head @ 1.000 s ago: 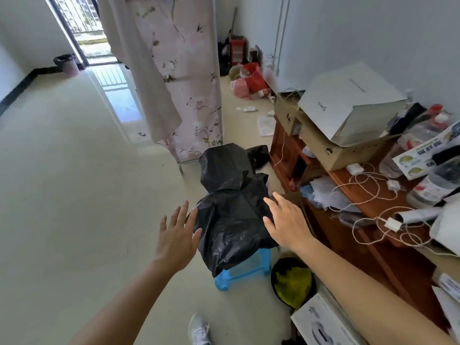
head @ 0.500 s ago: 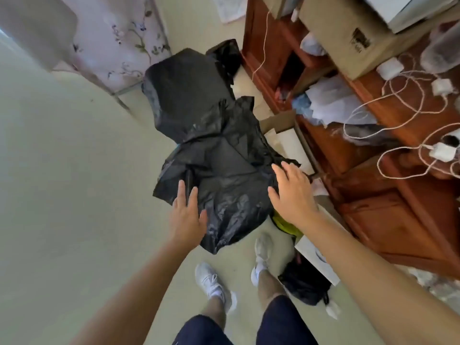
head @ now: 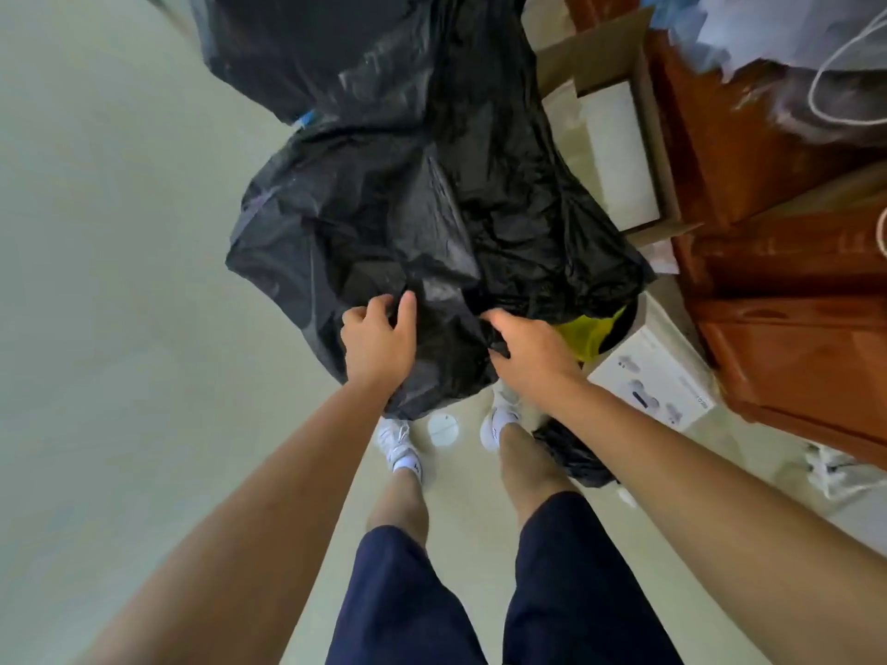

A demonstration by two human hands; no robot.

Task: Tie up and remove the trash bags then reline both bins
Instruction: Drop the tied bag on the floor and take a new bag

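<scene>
Early stage, by my read. Nothing looks tied or removed yet, and no relining is visible.

The big black bag (head: pixel 422 208) hangs loose and crumpled in front of the person, just beside the counter (head: pixel 792 290). No knot shows. The left hand (head: pixel 379 338) pinches a fold at the near edge, fingers curled into the plastic and thumb on top. The right hand (head: pixel 528 350) grips a bunched bit of the same edge. Both hands are closed on the plastic and sit near each other. Probably gathering the mouth to tie it. Can't tell what is inside, or whether it is a used bag or a fresh liner.

Left to do: knot, carry out, reline. The second bin is not in view.

Containers:
- The bin (head: pixel 629 326) is mostly hidden under the bag. Yellow stuff (head: pixel 588 336) shows inside. Can't tell whether it is lined.
- A small bag (head: pixel 571 455) lies on the floor (head: pixel 120 280) by the right foot. Can't tell whether it is tied or what is in it.
- An open carton (head: pixel 600 45) has its flaps up and a flat white slab (head: pixel 619 151) inside.
- A white box (head: pixel 657 388) sits shut, just beside the bin and against the counter.
</scene>
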